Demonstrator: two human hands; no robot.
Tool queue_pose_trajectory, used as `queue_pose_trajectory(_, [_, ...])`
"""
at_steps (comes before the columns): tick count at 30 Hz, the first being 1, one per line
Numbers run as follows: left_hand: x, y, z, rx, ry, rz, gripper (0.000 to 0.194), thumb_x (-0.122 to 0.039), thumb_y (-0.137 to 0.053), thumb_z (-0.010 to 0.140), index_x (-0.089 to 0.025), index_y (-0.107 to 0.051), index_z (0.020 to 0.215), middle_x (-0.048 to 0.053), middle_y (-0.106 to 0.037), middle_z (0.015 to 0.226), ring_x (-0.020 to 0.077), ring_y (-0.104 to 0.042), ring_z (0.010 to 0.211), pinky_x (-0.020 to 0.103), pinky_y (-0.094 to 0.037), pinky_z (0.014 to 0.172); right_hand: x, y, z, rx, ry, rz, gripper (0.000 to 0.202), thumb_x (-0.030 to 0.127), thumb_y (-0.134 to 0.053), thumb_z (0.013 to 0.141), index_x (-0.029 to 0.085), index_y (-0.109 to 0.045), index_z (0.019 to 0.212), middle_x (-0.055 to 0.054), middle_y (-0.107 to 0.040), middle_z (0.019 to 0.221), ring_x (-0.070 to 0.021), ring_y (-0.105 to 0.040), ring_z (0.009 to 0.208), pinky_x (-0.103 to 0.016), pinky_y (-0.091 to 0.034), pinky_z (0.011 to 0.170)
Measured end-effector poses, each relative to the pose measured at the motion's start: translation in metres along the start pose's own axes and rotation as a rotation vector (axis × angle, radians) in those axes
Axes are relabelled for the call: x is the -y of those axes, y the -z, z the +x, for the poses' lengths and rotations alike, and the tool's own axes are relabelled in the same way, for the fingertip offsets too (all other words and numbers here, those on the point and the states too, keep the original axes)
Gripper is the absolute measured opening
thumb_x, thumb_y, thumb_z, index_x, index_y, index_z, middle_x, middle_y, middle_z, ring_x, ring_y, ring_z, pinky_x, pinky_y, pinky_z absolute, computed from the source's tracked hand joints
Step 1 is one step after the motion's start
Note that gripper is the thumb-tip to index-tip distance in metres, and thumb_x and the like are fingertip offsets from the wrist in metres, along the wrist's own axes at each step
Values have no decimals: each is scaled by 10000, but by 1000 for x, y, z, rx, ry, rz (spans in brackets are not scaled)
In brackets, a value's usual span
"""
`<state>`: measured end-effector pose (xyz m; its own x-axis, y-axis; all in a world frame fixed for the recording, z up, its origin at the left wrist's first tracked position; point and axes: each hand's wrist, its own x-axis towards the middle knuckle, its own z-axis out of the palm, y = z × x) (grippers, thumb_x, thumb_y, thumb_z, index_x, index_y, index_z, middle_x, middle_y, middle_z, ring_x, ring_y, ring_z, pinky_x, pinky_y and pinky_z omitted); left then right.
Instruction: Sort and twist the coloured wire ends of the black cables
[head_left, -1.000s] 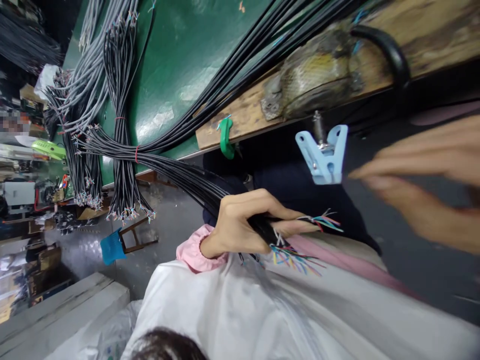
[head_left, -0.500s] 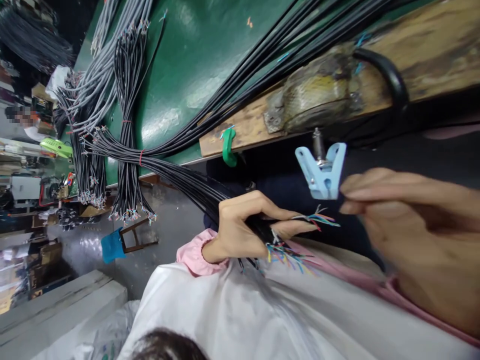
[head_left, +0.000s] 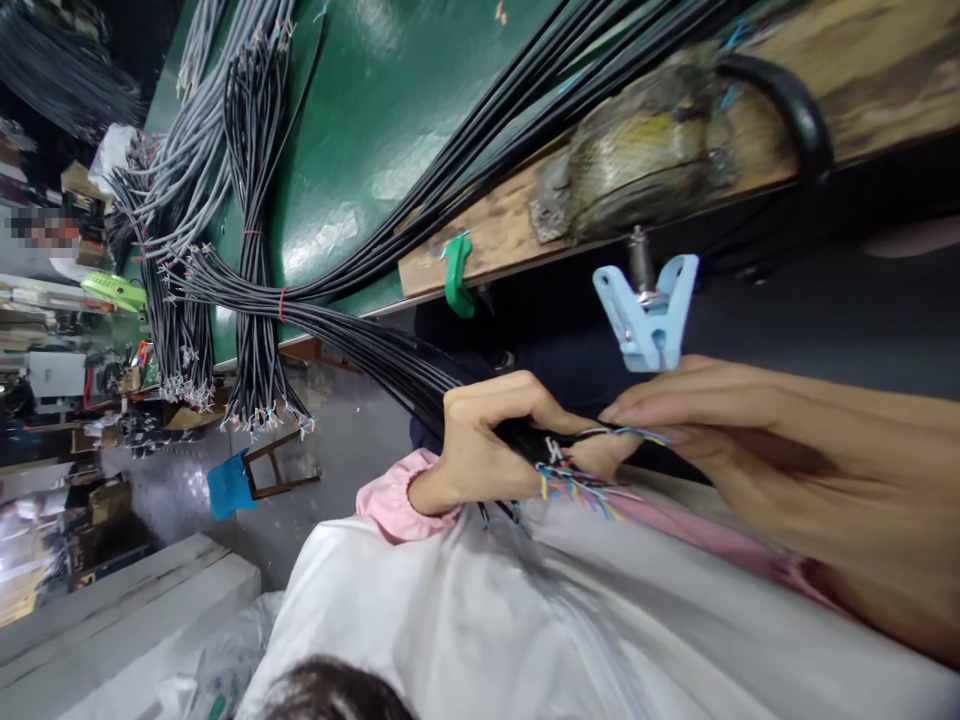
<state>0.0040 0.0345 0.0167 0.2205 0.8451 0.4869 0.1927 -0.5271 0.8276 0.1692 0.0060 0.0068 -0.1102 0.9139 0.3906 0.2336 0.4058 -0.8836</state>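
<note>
Black cables (head_left: 390,358) in closed grip of curled left hand (head_left: 487,445), extended right hand (head_left: 795,440) pinched on wires (head_left: 643,434)

Clock positions refer to the centre of the head view. Left hand (head_left: 491,440): bare. Left sleeve (head_left: 405,497), 7 o'clock: light pink fabric, with a gathered, puffed end at the wrist. Right hand (head_left: 780,435): bare. Right sleeve (head_left: 821,585), 4 o'clock: pink, mostly hidden. Outer garment (head_left: 465,610), 6 o'clock: white, loose, smooth-surfaced, with soft creases and long folds extending toward 4 o'clock. Beige fabric (head_left: 671,488), 4 o'clock: a narrow strip. Trousers (head_left: 551,368), 3 o'clock: dark navy, detail lost in shadow. Hair (head_left: 330,690), 7 o'clock: dark, visible at the lower edge.
</note>
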Motion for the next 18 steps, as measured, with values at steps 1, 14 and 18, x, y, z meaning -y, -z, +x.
queue_pose_trajectory(1, [0, 0, 1, 12, 2, 9, 409, -395, -828, 776, -136, -628, 531, -55, -591, 466, 14, -498, 394, 121, -367, 387, 1, 0, 0, 10, 27, -40, 158, 191, -558, 986, 318, -625, 920, 18, -734, 786, -137, -723, 726, -272, -586, 653])
queue_pose_trajectory(14, [3, 5, -9, 64, -46, 162, 286, -416, -642, 934, -162, -762, 882, 7, -740, 714, 61, -617, 528, 156, -515, 508, -1, -16, -2, -132, 142, -197, 126, 176, -505, 1012, 257, -574, 943, -10, -672, 764, -99, -648, 668, -227, -531, 660])
queue_pose_trajectory(18, [4, 19, -11, 348, -124, 220, 390, -332, -460, 1022, -151, -779, 889, 34, -693, 796, 67, -666, 647, 151, -538, 587, -4, -19, 1, -43, 128, -149, 122, 185, -509, 1011, 264, -547, 926, 6, -666, 760, -90, -641, 636, -223, -502, 592])
